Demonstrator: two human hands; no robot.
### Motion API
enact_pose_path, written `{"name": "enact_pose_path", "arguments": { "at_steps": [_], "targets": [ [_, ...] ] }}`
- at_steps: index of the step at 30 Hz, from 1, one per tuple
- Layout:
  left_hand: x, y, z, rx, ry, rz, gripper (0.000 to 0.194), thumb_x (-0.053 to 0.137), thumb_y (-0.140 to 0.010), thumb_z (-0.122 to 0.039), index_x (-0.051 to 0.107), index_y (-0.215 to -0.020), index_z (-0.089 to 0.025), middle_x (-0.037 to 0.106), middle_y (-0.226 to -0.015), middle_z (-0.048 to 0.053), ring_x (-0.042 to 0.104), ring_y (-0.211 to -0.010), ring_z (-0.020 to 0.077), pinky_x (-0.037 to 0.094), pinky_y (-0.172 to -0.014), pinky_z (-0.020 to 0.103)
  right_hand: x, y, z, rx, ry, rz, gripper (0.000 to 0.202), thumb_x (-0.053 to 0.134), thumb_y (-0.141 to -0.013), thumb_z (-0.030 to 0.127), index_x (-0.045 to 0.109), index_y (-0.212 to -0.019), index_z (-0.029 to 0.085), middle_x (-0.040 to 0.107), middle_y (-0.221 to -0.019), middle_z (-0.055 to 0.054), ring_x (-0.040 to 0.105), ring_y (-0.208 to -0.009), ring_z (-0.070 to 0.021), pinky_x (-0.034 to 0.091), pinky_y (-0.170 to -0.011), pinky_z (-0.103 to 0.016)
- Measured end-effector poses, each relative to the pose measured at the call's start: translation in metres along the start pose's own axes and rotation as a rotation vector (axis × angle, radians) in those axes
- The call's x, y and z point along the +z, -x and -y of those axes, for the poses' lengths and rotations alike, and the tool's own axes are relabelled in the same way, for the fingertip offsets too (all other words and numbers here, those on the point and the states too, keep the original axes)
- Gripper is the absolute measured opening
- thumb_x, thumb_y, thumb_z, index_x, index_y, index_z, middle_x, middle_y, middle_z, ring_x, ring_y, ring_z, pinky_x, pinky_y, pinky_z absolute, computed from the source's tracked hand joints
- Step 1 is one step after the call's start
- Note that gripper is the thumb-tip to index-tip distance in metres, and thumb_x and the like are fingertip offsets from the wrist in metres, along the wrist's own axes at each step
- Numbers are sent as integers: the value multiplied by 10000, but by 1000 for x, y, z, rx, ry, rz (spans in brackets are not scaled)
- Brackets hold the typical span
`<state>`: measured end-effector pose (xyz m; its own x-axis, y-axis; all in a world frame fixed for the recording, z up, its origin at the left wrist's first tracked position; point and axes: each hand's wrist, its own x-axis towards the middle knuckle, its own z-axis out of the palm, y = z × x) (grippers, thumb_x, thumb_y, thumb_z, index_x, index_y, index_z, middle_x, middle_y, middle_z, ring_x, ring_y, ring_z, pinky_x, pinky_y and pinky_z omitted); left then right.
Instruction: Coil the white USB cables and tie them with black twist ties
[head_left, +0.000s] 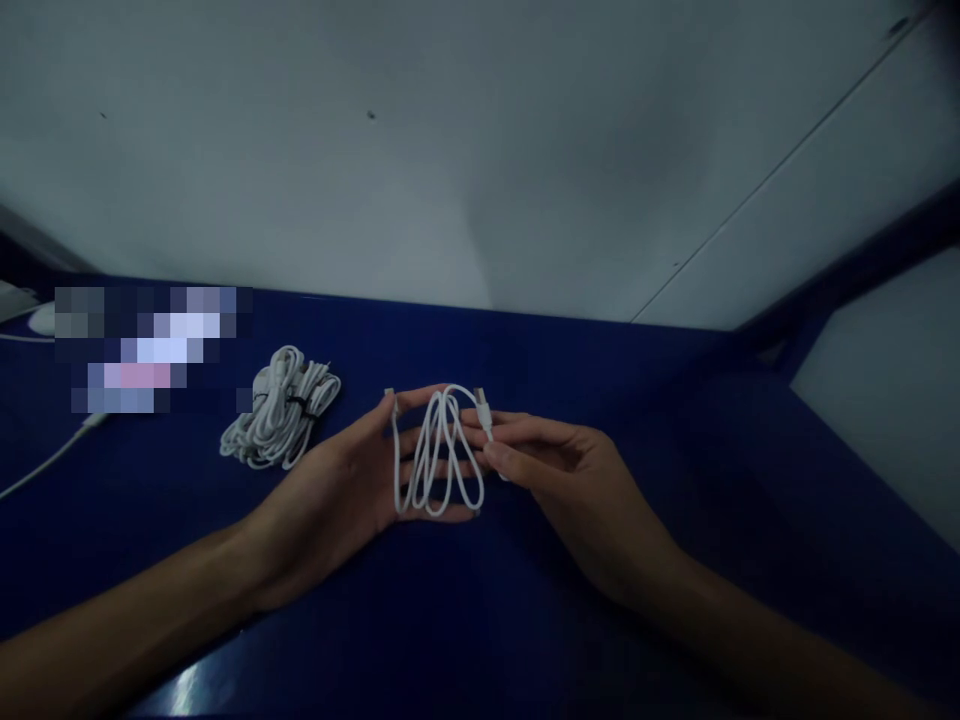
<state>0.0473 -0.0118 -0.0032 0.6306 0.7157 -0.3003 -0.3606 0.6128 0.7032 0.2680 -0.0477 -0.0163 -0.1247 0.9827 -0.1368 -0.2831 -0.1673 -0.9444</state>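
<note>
A white USB cable (pixel 448 450), folded into several loose loops, lies across the fingers of my left hand (pixel 341 480). That hand is turned palm up, its fingers stretched beneath the loops and its thumb against the connector at the cable's left end. My right hand (pixel 566 465) pinches the other end between thumb and fingers, just below the USB plug (pixel 482 408), which points up. Left of my hands, a bundle of white cables (pixel 281 410) with dark ties rests on the blue table (pixel 465 620).
A bright object (pixel 161 350), hidden by pixelation, lies at the far left with a white cord (pixel 49 462) running from it. Close by is a white rounded item (pixel 43 319). A pale wall (pixel 420 180) rises behind the table, and a blue frame (pixel 862 265) stands at right.
</note>
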Motion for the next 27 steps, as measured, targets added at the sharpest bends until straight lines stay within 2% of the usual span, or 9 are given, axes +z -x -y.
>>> {"name": "enact_pose_path", "arguments": {
  "at_steps": [3,6,12,15,17,20,22,25,27],
  "targets": [
    [-1,2,5,-34,44,47,491,435,-1158,-486,553,-1591,-287,557,-1629,178,619,-1382,423,544,-1077,652,3,2,0,-13,66,18,37,890,-885,286,890,-898,321,768,-1293,-37,739,-1209,-276,597,-1075,-481],
    [-2,3,9,-69,72,45,504,462,-1147,-509,526,-1619,-346,571,-1614,162,660,-1338,403,517,-1104,660,4,3,-3,-59,237,-12,56,900,-880,362,890,-838,326,726,-1202,-43,712,-1142,-263,608,-980,-438],
    [-2,1,14,-31,-2,-5,516,459,-1134,-569,544,-1610,-389,610,-1566,131,623,-1358,365,512,-1084,578,4,4,-8,-129,476,-69,138,893,-886,453,870,-837,325,622,-872,-13,601,-770,-188,531,-672,-351],
    [2,2,13,0,-50,-20,527,451,-1130,-592,558,-1602,-384,634,-1527,122,621,-1337,352,508,-1080,553,10,5,-6,-183,547,-82,128,855,-931,407,851,-850,309,654,-779,7,578,-668,-161,486,-612,-327],
    [5,3,12,17,-71,-25,533,447,-1129,-593,558,-1603,-377,648,-1488,125,626,-1315,351,516,-1073,560,17,7,-2,-141,533,-70,128,824,-955,382,827,-867,289,710,-772,7,646,-674,-170,528,-629,-330],
    [7,4,12,29,-99,-25,549,446,-1128,-590,536,-1622,-366,686,-1366,137,673,-1208,344,554,-1012,572,28,9,7,-8,441,-12,143,797,-965,359,786,-863,261,777,-804,-5,737,-719,-191,596,-657,-329],
    [7,5,12,40,-117,2,574,435,-1127,-600,505,-1644,-360,723,-1212,130,716,-1050,313,583,-928,544,33,8,14,43,397,28,159,785,-968,347,753,-848,248,785,-780,-4,741,-669,-178,601,-629,-311],
    [4,5,14,46,-139,41,632,403,-1124,-629,436,-1685,-340,731,-951,92,724,-854,272,584,-788,452,38,5,20,79,389,91,157,749,-983,296,698,-847,238,794,-745,-6,746,-606,-170,585,-565,-288],
    [4,5,15,49,-165,42,653,387,-1123,-639,402,-1701,-335,723,-889,81,727,-813,271,572,-727,412,42,3,21,63,430,117,166,719,-996,267,677,-839,239,788,-708,-1,745,-577,-170,571,-537,-279]
  ]
}}
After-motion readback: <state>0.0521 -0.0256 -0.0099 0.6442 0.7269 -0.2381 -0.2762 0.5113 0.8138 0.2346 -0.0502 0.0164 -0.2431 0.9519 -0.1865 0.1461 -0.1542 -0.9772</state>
